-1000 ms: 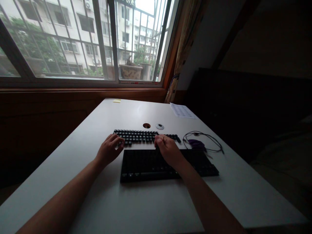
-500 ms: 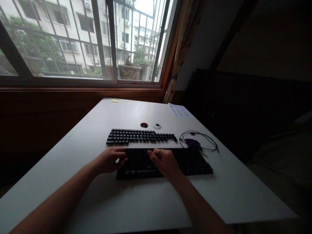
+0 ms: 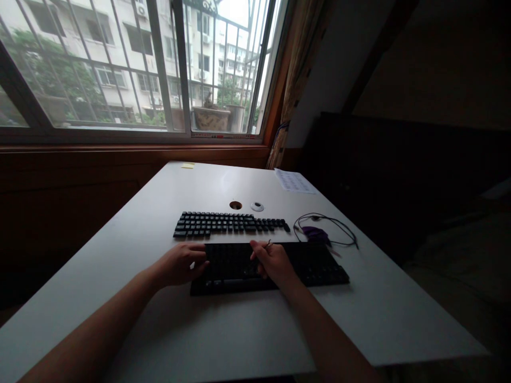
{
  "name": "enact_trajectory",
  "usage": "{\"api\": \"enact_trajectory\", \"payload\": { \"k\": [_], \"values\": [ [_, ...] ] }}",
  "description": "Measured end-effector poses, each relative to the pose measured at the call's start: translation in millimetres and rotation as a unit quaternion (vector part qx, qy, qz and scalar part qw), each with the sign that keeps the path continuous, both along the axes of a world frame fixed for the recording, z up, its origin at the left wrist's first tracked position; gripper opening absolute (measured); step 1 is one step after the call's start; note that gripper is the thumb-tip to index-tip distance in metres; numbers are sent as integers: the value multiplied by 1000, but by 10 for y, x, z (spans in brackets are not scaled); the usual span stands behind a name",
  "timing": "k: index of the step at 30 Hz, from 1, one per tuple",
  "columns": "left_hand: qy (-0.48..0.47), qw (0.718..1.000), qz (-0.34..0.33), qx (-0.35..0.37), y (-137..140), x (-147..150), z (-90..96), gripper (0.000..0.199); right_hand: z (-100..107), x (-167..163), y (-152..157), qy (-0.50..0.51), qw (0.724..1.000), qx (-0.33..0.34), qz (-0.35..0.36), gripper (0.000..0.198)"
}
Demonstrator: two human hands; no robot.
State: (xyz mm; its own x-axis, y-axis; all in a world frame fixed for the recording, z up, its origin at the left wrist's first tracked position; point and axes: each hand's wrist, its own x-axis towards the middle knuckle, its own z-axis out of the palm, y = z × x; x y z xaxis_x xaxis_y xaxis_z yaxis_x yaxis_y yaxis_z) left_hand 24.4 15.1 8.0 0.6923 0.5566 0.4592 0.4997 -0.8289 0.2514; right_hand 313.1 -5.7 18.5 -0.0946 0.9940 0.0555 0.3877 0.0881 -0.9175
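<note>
A black keyboard (image 3: 307, 266) lies on the white desk, its wide side toward me. My left hand (image 3: 184, 263) grips the keyboard's left end, thumb and fingers curled at the edge. Over the middle of the keyboard, my right hand (image 3: 273, 261) is closed around what looks like a keycap puller (image 3: 269, 243); only a thin wire bit shows above the fingers. The fist hides the rest of it and the keys underneath. Just behind the keyboard, loose black keycaps (image 3: 215, 221) stand in rows laid out like a keyboard.
To the right lie a coiled black cable (image 3: 347, 231) and a purple cloth-like piece (image 3: 315, 234). Farther back are a cable hole (image 3: 236, 205), its round white cover (image 3: 257, 206), a printed sheet (image 3: 295, 181) and a yellow note (image 3: 188, 165). A barred window is beyond the desk (image 3: 136, 234).
My right hand has shifted slightly to the right and its fist has turned, the thumb moving with it. My left hand stays on the keyboard's left end.
</note>
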Motion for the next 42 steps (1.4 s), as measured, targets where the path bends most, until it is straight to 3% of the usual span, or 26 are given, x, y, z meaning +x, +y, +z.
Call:
{"api": "enact_trajectory", "payload": {
  "k": [4,10,17,24,36,42],
  "values": [
    [16,999,-22,-21,8,4,2,20,-39,42,-13,24,1000,11,-16,53],
    [23,998,-24,58,-60,104,53,15,-8,-31,-94,39,997,47,-38,52],
    [66,987,-93,116,-198,343,93,26,-27,-134,-133,65,997,29,2,49],
    [89,976,-97,174,-244,444,101,18,-27,-208,-166,90,995,24,29,47],
    [60,979,-88,176,-210,417,41,19,-35,-238,-181,94,994,35,38,48],
    [94,974,-109,177,-230,354,68,14,-65,-220,-173,80,995,43,40,47]
  ]
}}
